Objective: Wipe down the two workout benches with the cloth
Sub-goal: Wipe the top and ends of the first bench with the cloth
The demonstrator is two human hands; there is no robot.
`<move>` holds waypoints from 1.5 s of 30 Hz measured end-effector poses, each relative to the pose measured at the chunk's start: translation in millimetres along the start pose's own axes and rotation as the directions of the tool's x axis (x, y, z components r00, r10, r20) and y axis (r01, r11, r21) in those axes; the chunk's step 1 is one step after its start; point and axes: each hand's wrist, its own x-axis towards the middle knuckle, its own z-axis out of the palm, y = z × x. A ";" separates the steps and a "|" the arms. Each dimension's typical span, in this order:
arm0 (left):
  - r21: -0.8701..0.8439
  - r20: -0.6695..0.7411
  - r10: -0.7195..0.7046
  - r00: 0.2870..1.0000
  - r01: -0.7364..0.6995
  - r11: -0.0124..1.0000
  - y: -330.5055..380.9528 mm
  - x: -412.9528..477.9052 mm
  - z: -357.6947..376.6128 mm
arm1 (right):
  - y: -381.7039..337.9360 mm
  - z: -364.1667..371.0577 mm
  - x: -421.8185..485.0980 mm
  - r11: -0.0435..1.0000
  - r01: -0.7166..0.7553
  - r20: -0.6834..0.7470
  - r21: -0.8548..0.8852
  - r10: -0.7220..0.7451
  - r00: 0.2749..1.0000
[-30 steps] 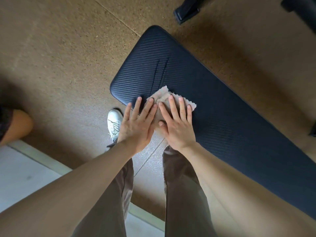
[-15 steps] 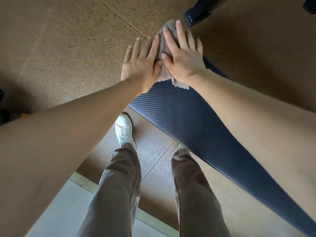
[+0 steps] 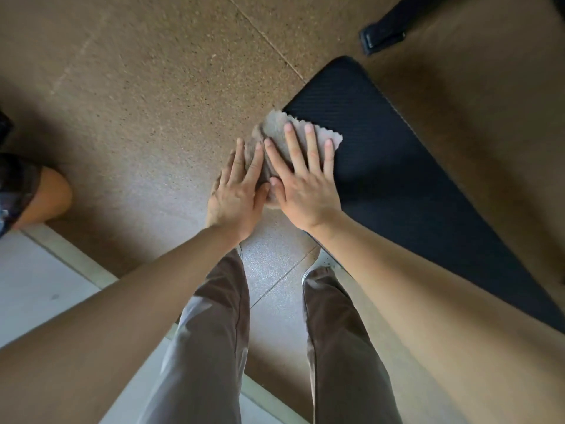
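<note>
Found cloth point(image 3: 276, 123) pressed flat under left hand point(image 3: 237, 194) and right hand point(image 3: 305, 188), fingers straight, nothing pinched, at bench point(image 3: 397, 179) near edge by end corner, partly overhanging. Judged liable to slide off: unpinched, lateral push.

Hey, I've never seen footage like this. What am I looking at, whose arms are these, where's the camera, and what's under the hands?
There is no machine here. The picture comes from a wide-angle camera worn on a person's head, looking forward and down. That is why you see their own two arms, their brown trousers and the speckled brown floor. The left hand and the right hand lie flat side by side, fingers straight, on a fluffy beige cloth. They press it against the edge of a dark ribbed padded workout bench. Nothing is gripped; the cloth is only pressed down.
</note>
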 end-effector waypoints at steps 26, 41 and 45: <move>-0.037 0.125 0.261 0.957 -0.258 0.965 82.7 150.1 -45.8 | 109.0 -56.1 107.8 0.964 -0.267 -0.022 -0.003 0.267 0.963; 0.554 0.507 0.502 0.700 -0.711 0.432 221.9 156.6 -11.9 | 212.3 -29.4 -42.6 0.904 -0.356 -0.009 0.235 0.369 0.930; 0.531 0.564 0.471 0.679 -0.734 0.423 254.0 139.9 17.5 | 236.2 -23.4 -83.6 0.873 -0.412 0.024 0.263 0.420 0.907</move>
